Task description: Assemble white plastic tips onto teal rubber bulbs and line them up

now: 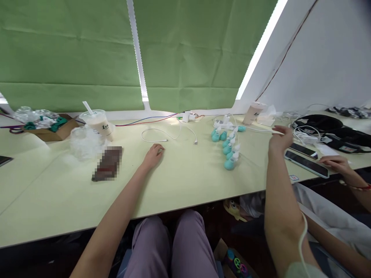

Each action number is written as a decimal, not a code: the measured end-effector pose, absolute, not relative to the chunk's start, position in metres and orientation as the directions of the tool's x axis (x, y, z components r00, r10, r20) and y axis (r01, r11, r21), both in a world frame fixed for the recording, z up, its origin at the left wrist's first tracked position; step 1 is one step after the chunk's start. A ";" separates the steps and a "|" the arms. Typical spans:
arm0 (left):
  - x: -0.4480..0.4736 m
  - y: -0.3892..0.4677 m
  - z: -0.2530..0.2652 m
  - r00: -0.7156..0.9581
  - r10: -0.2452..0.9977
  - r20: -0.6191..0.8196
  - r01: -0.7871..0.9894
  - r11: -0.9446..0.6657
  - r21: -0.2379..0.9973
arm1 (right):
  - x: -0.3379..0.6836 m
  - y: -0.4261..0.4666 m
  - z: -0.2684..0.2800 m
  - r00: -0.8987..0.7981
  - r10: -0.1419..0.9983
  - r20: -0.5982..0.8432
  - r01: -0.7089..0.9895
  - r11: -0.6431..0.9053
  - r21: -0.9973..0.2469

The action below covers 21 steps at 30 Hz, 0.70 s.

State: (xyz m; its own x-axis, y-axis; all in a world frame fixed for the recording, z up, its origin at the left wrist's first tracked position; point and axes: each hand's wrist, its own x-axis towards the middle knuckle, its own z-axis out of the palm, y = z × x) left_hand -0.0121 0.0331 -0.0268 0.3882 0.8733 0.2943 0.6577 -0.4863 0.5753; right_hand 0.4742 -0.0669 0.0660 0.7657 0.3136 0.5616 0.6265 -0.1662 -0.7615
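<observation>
My left hand [153, 156] rests on the table, fingers loosely bent and nothing visible in them. Beyond it lies a white charging cable [150, 129] with its plugs on the tabletop. Raised over the right side of the table, my right hand [281, 139] has its fingers pinched on a white cable [265, 130]. That cable runs left toward a cluster of teal rubber bulbs [228, 164] with white tips, standing in rows. What lies inside the right palm is hidden.
A blurred dark flat object [108, 164], a plastic bag [87, 142], a drink cup [98, 125] and a cardboard box [58, 129] are at left. At right are another cup [253, 113], phones [307, 164], black straps [344, 139] and another person's hand [336, 164].
</observation>
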 end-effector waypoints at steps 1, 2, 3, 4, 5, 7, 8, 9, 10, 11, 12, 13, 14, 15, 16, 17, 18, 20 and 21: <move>-0.012 0.033 -0.026 0.390 0.871 0.299 0.655 -0.491 0.575 | 0.492 -0.048 0.061 0.782 0.378 0.496 0.612 -0.311 -0.727; -0.012 0.032 -0.026 0.391 0.871 0.299 0.655 -0.491 0.575 | 0.507 -0.032 0.054 0.762 0.480 0.435 0.634 -0.416 -0.651; -0.012 0.032 -0.025 0.390 0.873 0.294 0.657 -0.488 0.575 | 0.518 -0.019 0.046 0.699 0.600 0.388 0.700 -0.465 -0.543; -0.012 0.031 -0.024 0.386 0.877 0.285 0.661 -0.479 0.578 | 0.527 -0.008 0.037 0.642 0.685 0.344 0.756 -0.490 -0.434; -0.012 0.031 -0.023 0.374 0.884 0.279 0.666 -0.466 0.583 | 0.535 0.002 0.029 0.600 0.728 0.331 0.795 -0.498 -0.347; -0.012 0.030 -0.022 0.364 0.893 0.266 0.672 -0.449 0.589 | 0.548 0.023 0.013 0.532 0.787 0.313 0.846 -0.486 -0.218; -0.012 0.030 -0.022 0.365 0.895 0.258 0.675 -0.445 0.588 | 0.554 0.033 0.005 0.490 0.819 0.297 0.872 -0.462 -0.164; -0.012 0.030 -0.021 0.369 0.895 0.249 0.679 -0.443 0.585 | 0.560 0.043 -0.001 0.450 0.851 0.271 0.893 -0.435 -0.117; -0.012 0.030 -0.021 0.375 0.896 0.239 0.684 -0.442 0.581 | 0.566 0.053 -0.007 0.416 0.876 0.243 0.909 -0.409 -0.080; -0.012 0.031 -0.020 0.377 0.897 0.230 0.689 -0.438 0.577 | 0.571 0.063 -0.012 0.390 0.894 0.219 0.920 -0.389 -0.052; -0.013 0.031 -0.020 0.376 0.899 0.223 0.696 -0.433 0.573 | 0.575 0.071 -0.015 0.374 0.905 0.202 0.926 -0.375 -0.033; -0.013 0.031 -0.020 0.373 0.901 0.219 0.702 -0.429 0.569 | 0.579 0.078 -0.018 0.363 0.912 0.192 0.930 -0.366 -0.018; -0.013 0.031 -0.019 0.369 0.903 0.217 0.707 -0.425 0.565 | 0.581 0.084 -0.019 0.351 0.917 0.192 0.934 -0.357 -0.003; -0.013 0.032 -0.019 0.367 0.905 0.217 0.710 -0.423 0.563 | 0.583 0.090 -0.019 0.338 0.920 0.201 0.937 -0.348 0.019; -0.013 0.032 -0.019 0.366 0.905 0.216 0.711 -0.422 0.562 | 0.584 0.094 -0.018 0.327 0.920 0.216 0.938 -0.343 0.044; -0.013 0.032 -0.019 0.368 0.905 0.214 0.710 -0.422 0.563 | 0.584 0.098 -0.017 0.322 0.917 0.235 0.935 -0.347 0.069; -0.013 0.031 -0.019 0.370 0.904 0.213 0.707 -0.423 0.567 | 0.584 0.100 -0.015 0.328 0.910 0.254 0.929 -0.359 0.089; -0.012 0.031 -0.018 0.372 0.903 0.213 0.700 -0.424 0.574 | 0.583 0.102 -0.011 0.347 0.894 0.283 0.914 -0.390 0.113; -0.012 0.031 -0.018 0.372 0.903 0.215 0.698 -0.425 0.577 | 0.583 0.100 -0.009 0.351 0.890 0.290 0.911 -0.396 0.116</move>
